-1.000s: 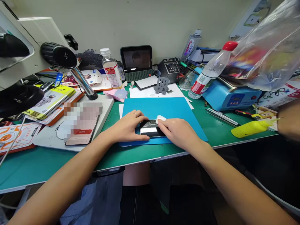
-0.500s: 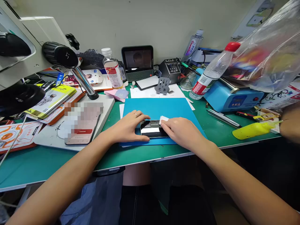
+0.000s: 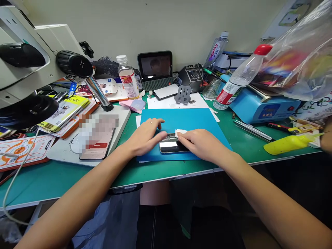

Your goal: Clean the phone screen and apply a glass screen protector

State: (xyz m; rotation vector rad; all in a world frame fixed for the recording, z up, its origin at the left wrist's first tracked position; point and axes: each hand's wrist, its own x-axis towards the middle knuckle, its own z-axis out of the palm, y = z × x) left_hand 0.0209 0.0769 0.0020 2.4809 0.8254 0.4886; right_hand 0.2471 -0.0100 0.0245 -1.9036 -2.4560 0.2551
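A dark, glossy phone (image 3: 172, 147) lies flat on a blue mat (image 3: 178, 117), its long side toward me. My right hand (image 3: 203, 143) pinches a small folded white wipe (image 3: 180, 132) and rests it on the phone's upper face, covering the right end. At the phone's left end, my left hand (image 3: 146, 137) has its fingers apart and holds nothing; its thumb tip is close to the phone's corner, and I cannot tell whether it touches. A ring is on one left finger.
Left of the mat, another phone (image 3: 98, 145) lies on the microscope base (image 3: 62, 152); the microscope's black knob (image 3: 74, 64) overhangs it. To the right are a yellow squeeze bottle (image 3: 287, 144), tweezers (image 3: 252, 130), a red-capped bottle (image 3: 233, 86) and a blue machine (image 3: 264, 105). Someone's arm (image 3: 326, 138) shows at the far right.
My left hand has lifted off the phone's left end and drawn back to the left, with its fingers curling slightly. The right hand stays on the phone with the white wipe.
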